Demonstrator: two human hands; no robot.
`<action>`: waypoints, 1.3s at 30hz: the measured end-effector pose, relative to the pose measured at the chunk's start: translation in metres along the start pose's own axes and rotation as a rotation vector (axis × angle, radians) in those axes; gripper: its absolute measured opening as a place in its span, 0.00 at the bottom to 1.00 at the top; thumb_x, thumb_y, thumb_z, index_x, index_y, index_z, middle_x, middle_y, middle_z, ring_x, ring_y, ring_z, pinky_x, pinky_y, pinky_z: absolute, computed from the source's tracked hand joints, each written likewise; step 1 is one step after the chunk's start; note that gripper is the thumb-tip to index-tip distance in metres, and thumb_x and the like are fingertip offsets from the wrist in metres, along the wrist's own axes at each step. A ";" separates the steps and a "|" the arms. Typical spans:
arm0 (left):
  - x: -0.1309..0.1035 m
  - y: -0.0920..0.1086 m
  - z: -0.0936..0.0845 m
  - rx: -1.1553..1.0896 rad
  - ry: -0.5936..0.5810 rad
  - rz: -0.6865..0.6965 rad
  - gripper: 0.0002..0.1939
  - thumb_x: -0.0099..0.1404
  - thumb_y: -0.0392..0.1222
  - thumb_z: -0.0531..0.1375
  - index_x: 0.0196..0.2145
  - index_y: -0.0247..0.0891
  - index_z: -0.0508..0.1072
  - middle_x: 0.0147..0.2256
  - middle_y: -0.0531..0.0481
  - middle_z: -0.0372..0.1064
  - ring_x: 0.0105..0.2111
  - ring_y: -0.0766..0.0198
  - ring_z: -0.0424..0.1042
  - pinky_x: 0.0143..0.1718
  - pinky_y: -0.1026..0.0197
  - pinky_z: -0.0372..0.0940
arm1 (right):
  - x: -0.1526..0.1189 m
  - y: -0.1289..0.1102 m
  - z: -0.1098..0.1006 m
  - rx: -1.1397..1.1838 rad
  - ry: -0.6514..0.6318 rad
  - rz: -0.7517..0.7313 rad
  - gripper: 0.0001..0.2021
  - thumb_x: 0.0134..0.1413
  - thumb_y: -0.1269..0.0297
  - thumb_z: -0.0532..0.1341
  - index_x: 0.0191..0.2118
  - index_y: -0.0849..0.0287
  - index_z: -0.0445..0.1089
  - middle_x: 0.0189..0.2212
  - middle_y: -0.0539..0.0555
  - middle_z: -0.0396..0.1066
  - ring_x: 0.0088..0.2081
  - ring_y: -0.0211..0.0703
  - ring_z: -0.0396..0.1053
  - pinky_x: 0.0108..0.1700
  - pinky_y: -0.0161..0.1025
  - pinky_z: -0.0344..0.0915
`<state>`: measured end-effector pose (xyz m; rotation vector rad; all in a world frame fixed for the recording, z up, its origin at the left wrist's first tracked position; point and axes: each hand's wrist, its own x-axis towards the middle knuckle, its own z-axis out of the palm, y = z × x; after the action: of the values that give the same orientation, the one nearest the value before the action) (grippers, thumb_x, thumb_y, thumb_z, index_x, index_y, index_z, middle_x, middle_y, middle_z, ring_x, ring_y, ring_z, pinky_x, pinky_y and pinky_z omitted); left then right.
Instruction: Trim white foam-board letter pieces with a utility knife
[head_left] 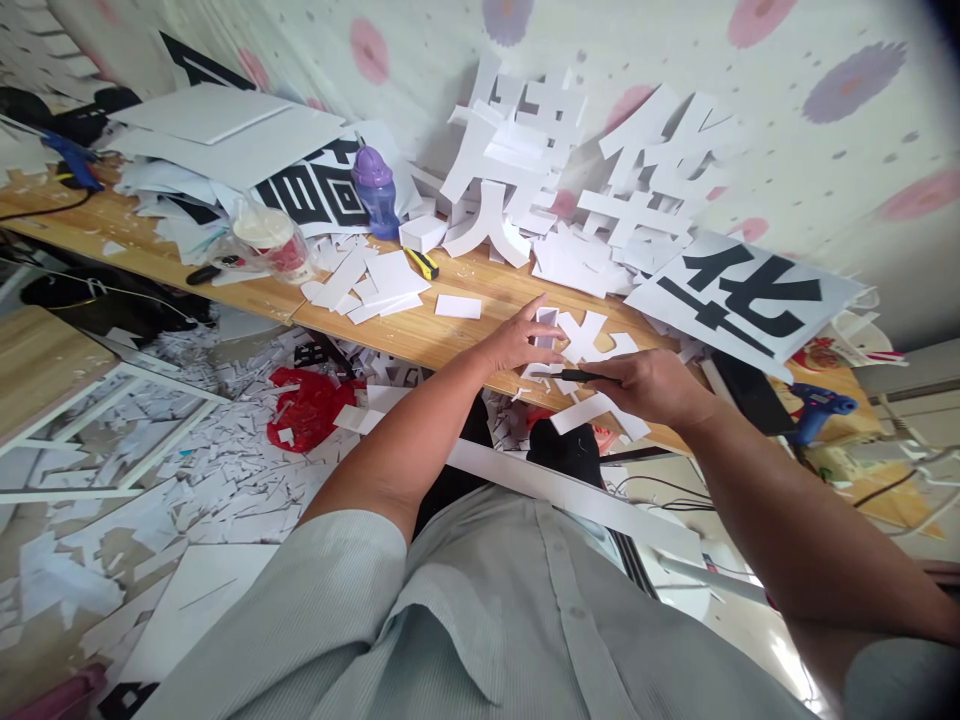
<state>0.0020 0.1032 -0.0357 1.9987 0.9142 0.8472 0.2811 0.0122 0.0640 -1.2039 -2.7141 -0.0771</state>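
Note:
My right hand (649,385) is closed around a slim black tool (581,376), whose tip points left over a small white piece at the table's front edge. Just left of it, my left hand (525,338) has its fingers apart, touching or beside a small white box-shaped piece (546,325); whether it grips that piece I cannot tell. White cut-out strokes (585,335) lie right behind my hands. Another white cut piece (600,412) sticks out over the front edge, below my right hand.
On the wooden table (397,340) are a purple bottle (376,195), a yellow cutter (421,263), a wrapped cup (274,245) and white character shapes (517,150). A blue glue gun (817,410) is at right. A long white strip (570,485) crosses my lap. Scraps cover the floor.

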 end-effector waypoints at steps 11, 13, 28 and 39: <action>-0.002 0.004 -0.002 -0.015 -0.006 -0.017 0.25 0.59 0.54 0.78 0.53 0.52 0.86 0.82 0.57 0.37 0.79 0.41 0.49 0.78 0.45 0.53 | -0.005 0.002 -0.001 0.029 0.022 0.007 0.15 0.70 0.56 0.66 0.58 0.38 0.84 0.39 0.49 0.87 0.31 0.44 0.81 0.30 0.38 0.63; -0.002 0.005 -0.002 -0.013 -0.003 -0.018 0.24 0.59 0.53 0.78 0.53 0.52 0.86 0.82 0.57 0.38 0.80 0.41 0.48 0.78 0.45 0.52 | -0.004 -0.002 0.003 0.019 -0.001 0.011 0.16 0.70 0.58 0.66 0.58 0.40 0.84 0.40 0.50 0.88 0.32 0.45 0.82 0.29 0.38 0.63; -0.002 0.005 -0.002 -0.005 -0.009 -0.006 0.23 0.60 0.52 0.77 0.53 0.52 0.86 0.82 0.57 0.38 0.79 0.43 0.50 0.77 0.45 0.53 | -0.007 -0.004 0.002 0.014 0.035 0.016 0.17 0.71 0.57 0.64 0.60 0.40 0.83 0.44 0.48 0.87 0.34 0.45 0.83 0.31 0.39 0.65; -0.003 0.008 -0.003 -0.034 -0.015 -0.008 0.22 0.61 0.50 0.77 0.53 0.50 0.86 0.82 0.56 0.37 0.79 0.43 0.52 0.77 0.48 0.53 | -0.008 -0.001 0.000 0.026 0.024 0.043 0.16 0.70 0.57 0.65 0.58 0.41 0.84 0.41 0.49 0.88 0.32 0.44 0.81 0.30 0.38 0.63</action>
<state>0.0004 0.0979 -0.0287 1.9687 0.8935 0.8365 0.2850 0.0056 0.0629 -1.2457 -2.6588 -0.0508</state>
